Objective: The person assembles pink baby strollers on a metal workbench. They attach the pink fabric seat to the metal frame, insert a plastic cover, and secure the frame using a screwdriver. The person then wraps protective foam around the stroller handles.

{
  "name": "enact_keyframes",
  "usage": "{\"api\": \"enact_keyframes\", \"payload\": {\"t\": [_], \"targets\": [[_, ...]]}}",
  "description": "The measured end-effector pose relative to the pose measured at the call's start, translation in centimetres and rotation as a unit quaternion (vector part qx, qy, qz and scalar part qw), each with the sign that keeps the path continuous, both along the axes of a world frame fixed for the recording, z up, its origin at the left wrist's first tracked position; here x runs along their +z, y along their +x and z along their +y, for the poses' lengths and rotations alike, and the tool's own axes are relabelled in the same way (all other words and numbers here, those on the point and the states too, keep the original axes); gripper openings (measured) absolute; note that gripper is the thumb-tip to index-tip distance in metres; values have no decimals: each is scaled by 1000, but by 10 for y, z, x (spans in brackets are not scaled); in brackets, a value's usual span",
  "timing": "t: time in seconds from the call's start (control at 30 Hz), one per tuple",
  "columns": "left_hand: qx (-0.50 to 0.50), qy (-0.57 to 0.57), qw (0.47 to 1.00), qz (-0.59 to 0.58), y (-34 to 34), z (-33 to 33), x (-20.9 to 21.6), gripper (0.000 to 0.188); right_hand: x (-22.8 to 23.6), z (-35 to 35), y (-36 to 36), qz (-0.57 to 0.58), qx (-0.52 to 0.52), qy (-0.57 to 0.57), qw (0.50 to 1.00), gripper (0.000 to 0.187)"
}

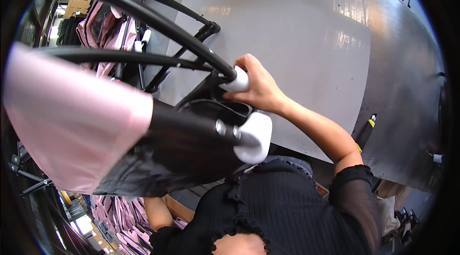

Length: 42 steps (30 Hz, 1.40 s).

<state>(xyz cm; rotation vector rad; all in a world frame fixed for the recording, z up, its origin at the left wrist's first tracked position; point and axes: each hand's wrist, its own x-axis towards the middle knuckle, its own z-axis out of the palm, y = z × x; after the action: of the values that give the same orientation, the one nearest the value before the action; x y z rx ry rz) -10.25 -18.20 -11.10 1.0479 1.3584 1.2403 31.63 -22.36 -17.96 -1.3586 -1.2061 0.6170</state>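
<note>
A folding frame of black tubes [158,27] with a pink and black fabric panel [91,125] fills the left side, tilted in front of me. White end caps sit on its tube ends. My right hand [258,85] is closed around the upper white end cap [236,80], with the thumb below and the fingers over it. Nearer to me is a larger white end cap [256,137], untouched by that hand. My left forearm [157,212] goes up behind the fabric panel, which hides the left hand completely. The panel's pink end is smeared by motion.
A grey metal-topped table [287,25] lies ahead. On its right part rests a black and yellow utility knife [367,133]. Similar pink and black frames [103,27] stand at the far left. Several pink fabric pieces [120,221] are piled at lower left, beside a cardboard box [177,208].
</note>
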Motion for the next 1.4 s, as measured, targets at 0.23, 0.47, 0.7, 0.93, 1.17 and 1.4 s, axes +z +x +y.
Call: {"api": "enact_keyframes", "payload": {"t": [0.23, 0.47, 0.7, 0.93, 1.17, 1.4], "targets": [[-13, 11, 1000, -8, 10, 4, -2, 39, -21, 45, 93, 182, 145, -163, 959, 24], [-89, 65, 994, -6, 41, 16, 10, 41, -37, -38, 70, 309, -197, -108, 924, 24], [-79, 427, 857, 277, 143, 92, 42, 59, -29, -152, -88, 174, 70, -250, 950, 38], [-288, 85, 947, 117, 211, 0, 31, 33, -33, -155, -70, 198, -171, -146, 954, 25], [-455, 233, 850, 128, 243, -89, 60, 36, -44, -153, -63, 506, -103, -76, 853, 60], [-448, 258, 794, 320, 301, -122, 21, 43, -94, -142, -76, 609, -48, -206, 764, 42]]}}
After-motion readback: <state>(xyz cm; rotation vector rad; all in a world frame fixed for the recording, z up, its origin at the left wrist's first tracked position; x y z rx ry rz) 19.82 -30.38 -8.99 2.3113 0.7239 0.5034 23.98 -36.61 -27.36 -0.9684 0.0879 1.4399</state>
